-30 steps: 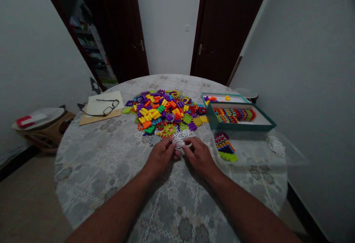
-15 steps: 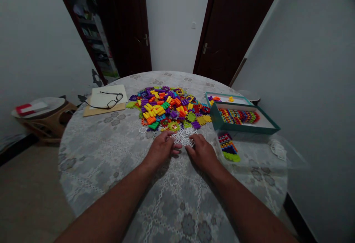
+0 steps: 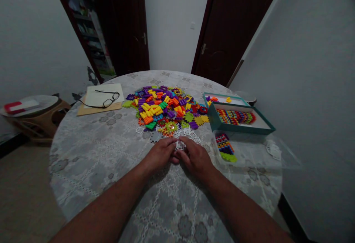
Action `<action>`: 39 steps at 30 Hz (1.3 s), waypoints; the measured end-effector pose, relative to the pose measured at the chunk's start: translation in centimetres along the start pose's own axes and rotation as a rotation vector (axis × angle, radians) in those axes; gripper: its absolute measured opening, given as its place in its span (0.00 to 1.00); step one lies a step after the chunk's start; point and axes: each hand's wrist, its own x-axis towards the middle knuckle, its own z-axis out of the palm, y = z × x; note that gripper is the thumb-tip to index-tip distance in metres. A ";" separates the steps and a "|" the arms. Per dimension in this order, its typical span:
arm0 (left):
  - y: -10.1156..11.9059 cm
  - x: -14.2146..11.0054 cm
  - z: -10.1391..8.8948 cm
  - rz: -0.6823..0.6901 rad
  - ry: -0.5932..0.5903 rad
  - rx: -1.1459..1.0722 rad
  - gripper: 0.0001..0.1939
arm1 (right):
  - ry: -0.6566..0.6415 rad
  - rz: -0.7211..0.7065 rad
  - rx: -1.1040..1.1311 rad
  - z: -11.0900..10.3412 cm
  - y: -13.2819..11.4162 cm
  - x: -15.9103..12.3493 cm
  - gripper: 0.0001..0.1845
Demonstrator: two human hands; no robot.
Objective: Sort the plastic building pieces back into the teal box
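My left hand [image 3: 161, 153] and my right hand [image 3: 195, 156] meet at the near side of the table. Between them, both sets of fingers close around a few white openwork plastic pieces [image 3: 180, 145]. More white square frames [image 3: 191, 134] lie flat just beyond my right fingers. A grey gear piece [image 3: 156, 137] rests by my left fingertips, and one lone white frame [image 3: 139, 130] is farther left. Behind these spreads a heap of colourful plastic gears and connector pieces [image 3: 163, 110]. My fingers partly cover the held pieces.
At right stands a green-edged box [image 3: 241, 126] holding rows of coloured pieces, with its lid [image 3: 222, 97] behind. A clear plastic bin [image 3: 246, 161] sits in front, with coloured pieces and white frames inside. Glasses [image 3: 107, 101] rest on papers [image 3: 90, 110] at left.
My hands were apart over the white frames half a second ago; now they have come together, nearer to me, gripping several of them. The rest of the white frames stay by the heap.
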 end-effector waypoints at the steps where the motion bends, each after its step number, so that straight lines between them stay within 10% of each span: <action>1: -0.1 0.0 0.0 0.018 -0.024 0.010 0.18 | -0.007 0.005 -0.011 0.2 0.0 0.0 0.26; 6: 0.2 -0.1 -0.1 0.081 -0.077 0.069 0.14 | -0.003 -0.022 -0.004 0.4 0.0 0.1 0.27; 11: 1.1 -0.1 -0.2 0.046 0.135 0.027 0.26 | 0.088 0.041 -0.089 0.0 0.3 0.6 0.25; 18: 1.2 0.5 -0.5 0.009 0.194 -0.001 0.26 | -0.097 0.227 -0.389 -0.1 -0.1 1.4 0.10; 29: 0.3 0.7 -0.8 -0.011 0.129 -0.005 0.27 | 0.129 0.186 0.215 -1.1 0.3 0.9 0.11; 39: -0.4 -0.1 -0.3 0.019 -0.018 0.053 0.27 | 0.065 0.318 0.336 -0.1 -1.1 0.9 0.09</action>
